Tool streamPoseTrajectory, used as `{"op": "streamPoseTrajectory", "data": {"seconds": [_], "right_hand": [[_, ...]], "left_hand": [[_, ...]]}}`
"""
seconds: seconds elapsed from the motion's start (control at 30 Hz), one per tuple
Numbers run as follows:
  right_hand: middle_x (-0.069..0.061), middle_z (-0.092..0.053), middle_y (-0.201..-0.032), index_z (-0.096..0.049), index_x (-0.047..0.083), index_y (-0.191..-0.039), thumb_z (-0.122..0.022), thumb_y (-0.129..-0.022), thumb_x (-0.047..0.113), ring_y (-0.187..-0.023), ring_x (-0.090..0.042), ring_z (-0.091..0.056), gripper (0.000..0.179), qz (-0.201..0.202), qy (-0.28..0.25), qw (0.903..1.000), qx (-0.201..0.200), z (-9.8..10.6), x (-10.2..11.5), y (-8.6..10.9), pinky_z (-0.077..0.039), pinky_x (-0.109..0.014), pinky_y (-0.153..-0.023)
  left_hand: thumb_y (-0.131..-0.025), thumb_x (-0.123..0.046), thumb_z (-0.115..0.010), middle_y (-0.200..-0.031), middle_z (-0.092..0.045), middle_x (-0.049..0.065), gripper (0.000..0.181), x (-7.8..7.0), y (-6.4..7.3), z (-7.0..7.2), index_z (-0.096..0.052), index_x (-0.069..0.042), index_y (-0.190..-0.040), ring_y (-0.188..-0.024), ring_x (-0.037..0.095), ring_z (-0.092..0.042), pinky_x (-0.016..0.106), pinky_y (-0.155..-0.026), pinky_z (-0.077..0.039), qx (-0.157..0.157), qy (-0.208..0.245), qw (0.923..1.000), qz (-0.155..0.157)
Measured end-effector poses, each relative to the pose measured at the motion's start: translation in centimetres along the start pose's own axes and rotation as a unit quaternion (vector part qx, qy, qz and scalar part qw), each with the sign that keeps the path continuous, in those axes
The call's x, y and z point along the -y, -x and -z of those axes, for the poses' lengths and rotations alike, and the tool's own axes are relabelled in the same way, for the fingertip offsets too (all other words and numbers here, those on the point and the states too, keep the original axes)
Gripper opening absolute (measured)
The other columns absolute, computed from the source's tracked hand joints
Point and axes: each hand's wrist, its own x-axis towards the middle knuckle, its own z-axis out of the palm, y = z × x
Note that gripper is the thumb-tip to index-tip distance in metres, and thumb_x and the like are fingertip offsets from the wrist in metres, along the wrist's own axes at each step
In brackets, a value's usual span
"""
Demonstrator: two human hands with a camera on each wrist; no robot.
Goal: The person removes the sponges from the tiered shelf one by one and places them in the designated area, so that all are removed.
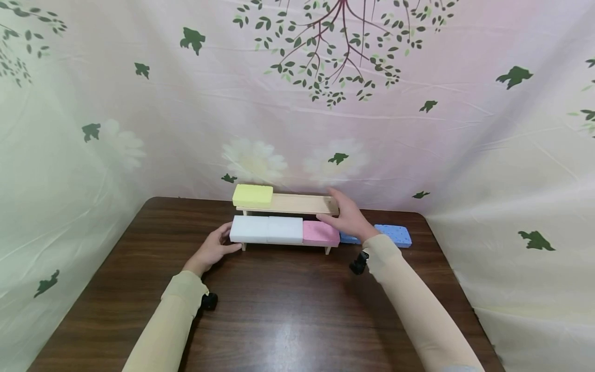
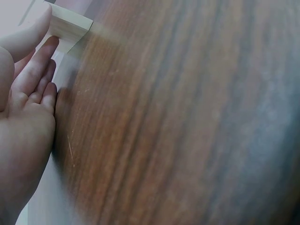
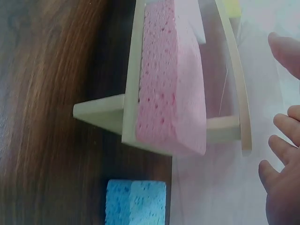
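Observation:
A two-tier wooden rack (image 1: 299,203) stands near the table's back edge. Two white sponges (image 1: 249,229) and a pink sponge (image 1: 321,233) (image 3: 159,84) line its lower tier. On the upper tier's left end lies a yellow sponge (image 1: 252,196). My left hand (image 1: 213,251) (image 2: 30,126) is at the rack's left end, fingers extended and fingertips at the wood. My right hand (image 1: 346,214) (image 3: 288,173) spreads over the upper tier's right end in the head view; the right wrist view shows a gap between its fingers and the rack.
Two blue sponges (image 1: 392,235) (image 3: 136,204) lie on the dark wooden table (image 1: 274,299) (image 2: 154,117) right of the rack, one partly hidden by the right hand. A patterned cloth (image 1: 297,124) hangs close behind the rack and along both sides.

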Motion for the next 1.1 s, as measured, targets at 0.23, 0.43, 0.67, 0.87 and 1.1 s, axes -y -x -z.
{"op": "streamPoseTrajectory", "data": {"seconds": [0.23,0.43,0.67,0.87,1.1], "right_hand": [[-0.010,-0.031,-0.171,-0.026,0.008,-0.167,-0.075,-0.097,0.046,-0.156,-0.032,-0.032,0.093,0.011,-0.003,0.9999,0.003,-0.8,1.2,-0.9,-0.032,-0.058,-0.122],[-0.010,-0.032,-0.171,-0.028,0.010,-0.166,-0.075,-0.096,0.049,-0.157,-0.031,-0.031,0.093,0.014,-0.004,0.9999,-0.004,-1.5,2.3,-1.6,-0.028,-0.056,-0.124],[-0.009,-0.030,-0.172,-0.027,0.009,-0.167,-0.073,-0.097,0.051,-0.158,-0.029,-0.028,0.093,0.013,-0.025,0.9996,0.002,-2.6,3.6,-2.3,-0.026,-0.054,-0.126],[-0.008,-0.030,-0.172,-0.027,0.010,-0.167,-0.071,-0.098,0.052,-0.158,-0.028,-0.028,0.092,0.004,-0.027,0.9995,0.013,-3.7,4.6,-3.1,-0.026,-0.051,-0.126],[-0.011,-0.033,-0.170,-0.028,0.007,-0.166,-0.069,-0.101,0.047,-0.157,-0.029,-0.031,0.087,0.015,-0.015,0.9995,0.023,-4.7,6.0,-4.0,-0.028,-0.048,-0.126]], "left_hand": [[-0.094,-0.012,-0.080,-0.156,-0.051,0.022,0.082,-0.1,0.2,0.0,-0.035,-0.006,-0.162,-0.150,0.042,-0.038,0.062,-0.124,-0.024,0.001,0.003,1.0000,0.001],[-0.095,-0.010,-0.079,-0.158,-0.049,0.023,0.082,-0.2,0.3,0.0,-0.034,-0.006,-0.163,-0.151,0.043,-0.036,0.063,-0.124,-0.024,0.001,0.002,1.0000,0.002],[-0.097,-0.004,-0.075,-0.159,-0.046,0.026,0.080,-0.1,0.0,-0.1,-0.030,-0.002,-0.163,-0.153,0.045,-0.032,0.064,-0.124,-0.020,0.003,0.000,1.0000,0.009],[-0.097,-0.003,-0.074,-0.159,-0.046,0.027,0.081,-0.1,0.0,0.0,-0.029,0.000,-0.163,-0.152,0.046,-0.033,0.064,-0.124,-0.022,0.004,0.003,1.0000,0.006],[-0.094,-0.010,-0.080,-0.157,-0.050,0.022,0.082,0.1,0.1,0.1,-0.035,-0.006,-0.162,-0.151,0.042,-0.037,0.061,-0.123,-0.025,0.002,0.011,0.9999,0.000]]}}
